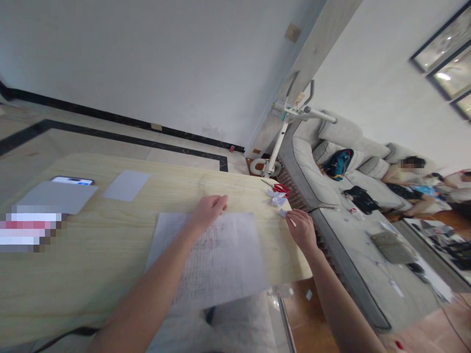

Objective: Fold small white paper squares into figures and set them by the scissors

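A large printed sheet of paper [228,255] lies on the wooden table [110,274], its near part reaching past the table's front edge. My left hand [211,210] rests at the sheet's far edge, fingers curled in, with nothing visible in them. At the table's right end, my right hand [302,228] pinches a small white paper scrap [283,213]. Just beyond it lie crumpled white paper pieces [277,200] and red-handled scissors [280,189], whose blades point away to the left.
To the left are a blank white sheet [127,185], a grey flat panel [57,197] and a phone [72,181] partly under it. A grey sofa [316,171] stands right of the table; people sit farther along it. White exercise equipment [278,144] stands behind the table.
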Demonstrator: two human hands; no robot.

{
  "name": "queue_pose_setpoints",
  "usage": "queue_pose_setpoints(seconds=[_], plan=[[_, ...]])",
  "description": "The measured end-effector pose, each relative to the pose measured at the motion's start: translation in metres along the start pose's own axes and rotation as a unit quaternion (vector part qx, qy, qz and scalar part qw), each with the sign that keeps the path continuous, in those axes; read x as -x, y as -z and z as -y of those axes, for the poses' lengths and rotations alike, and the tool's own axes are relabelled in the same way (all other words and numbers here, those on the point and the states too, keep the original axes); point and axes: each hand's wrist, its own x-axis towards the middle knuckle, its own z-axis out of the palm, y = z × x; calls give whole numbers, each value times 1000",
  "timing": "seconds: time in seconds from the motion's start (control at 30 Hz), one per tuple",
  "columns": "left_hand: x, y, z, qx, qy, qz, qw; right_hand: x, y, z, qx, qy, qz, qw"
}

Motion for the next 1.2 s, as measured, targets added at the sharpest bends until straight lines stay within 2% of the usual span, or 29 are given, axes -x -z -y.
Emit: queue_pose_setpoints(seconds=[0.33, 0.57, 0.77, 0.97, 1.2], plan=[[-1, 1, 3, 3, 8, -9, 1000, 0, 2, 2, -21, 7, 0, 1000], [-3, -1, 6, 0, 0, -11, 1000, -1, 2, -7, -4, 28, -9, 1000], [0, 0, 0, -14, -1, -9, 1000, -10, 13, 6, -1, 3, -55, 999], [-1, -2, 3, 1, -7, -28, 1000, -55, 26, 56, -55, 34, -99, 993], [-5, -8, 13, 94, 20, -71, 993, -130, 28, 166, -217, 77, -105, 967]])
